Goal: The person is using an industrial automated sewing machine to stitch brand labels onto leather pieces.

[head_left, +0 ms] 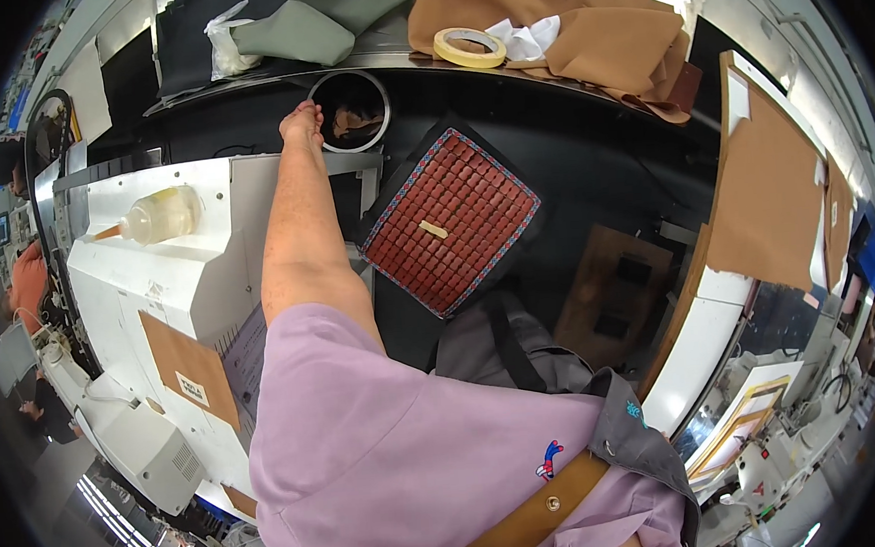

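Observation:
My left arm, in a lilac short sleeve, stretches forward and slightly left. At its end my left hand [304,125] is closed at the left rim of a round thing [386,116] with a silvery edge and a dark, shiny middle. The fingers seem to grip that rim, though their tips are partly hidden. Just right of it, a reddish-brown beaded seat mat [473,191] with patterned blue edging lies tilted on a dark surface. A small beige strip [433,230] rests on the mat. My right hand is out of sight.
A squeeze bottle [166,216] lies on the white machine housing [117,278] at left. Along the far ledge are brown material [604,53], green material [307,31] and a roll of tape [469,48]. Brown board [767,178] stands at right.

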The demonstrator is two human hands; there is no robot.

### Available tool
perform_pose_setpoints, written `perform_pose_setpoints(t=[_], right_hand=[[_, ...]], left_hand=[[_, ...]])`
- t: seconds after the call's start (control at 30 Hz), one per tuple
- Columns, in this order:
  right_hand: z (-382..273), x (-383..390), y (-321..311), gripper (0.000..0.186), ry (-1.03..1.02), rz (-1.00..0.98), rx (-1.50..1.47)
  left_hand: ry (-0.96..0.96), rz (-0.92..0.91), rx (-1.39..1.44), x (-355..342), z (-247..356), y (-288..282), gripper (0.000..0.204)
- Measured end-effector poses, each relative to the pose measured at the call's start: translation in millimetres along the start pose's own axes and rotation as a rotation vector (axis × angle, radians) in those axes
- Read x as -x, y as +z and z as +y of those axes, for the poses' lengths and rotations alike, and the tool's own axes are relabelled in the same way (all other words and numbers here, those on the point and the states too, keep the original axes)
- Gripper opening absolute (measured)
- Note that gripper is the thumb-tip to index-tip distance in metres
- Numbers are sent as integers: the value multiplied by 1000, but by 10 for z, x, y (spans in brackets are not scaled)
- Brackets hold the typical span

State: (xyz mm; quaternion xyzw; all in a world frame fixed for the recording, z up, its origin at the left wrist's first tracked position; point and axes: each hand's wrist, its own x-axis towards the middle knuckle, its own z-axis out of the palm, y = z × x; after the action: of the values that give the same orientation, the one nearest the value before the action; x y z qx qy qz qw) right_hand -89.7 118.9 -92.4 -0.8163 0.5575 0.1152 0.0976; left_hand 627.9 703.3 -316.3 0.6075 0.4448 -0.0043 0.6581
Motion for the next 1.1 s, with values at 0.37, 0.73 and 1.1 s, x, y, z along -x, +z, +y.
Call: perform_pose_setpoints(t=[0.37,0.73,1.1], right_hand=[[-364,-122,-2,41,2,8,81],[-411,-281,-9,42,-5,31,137],[-303,-301,65,43,6,49,175]], left_hand=[[-55,32,247,-432,7,34,12],[-147,29,399,-581,-33,164,18],[-58,372,205,-537,-35,199,20]])
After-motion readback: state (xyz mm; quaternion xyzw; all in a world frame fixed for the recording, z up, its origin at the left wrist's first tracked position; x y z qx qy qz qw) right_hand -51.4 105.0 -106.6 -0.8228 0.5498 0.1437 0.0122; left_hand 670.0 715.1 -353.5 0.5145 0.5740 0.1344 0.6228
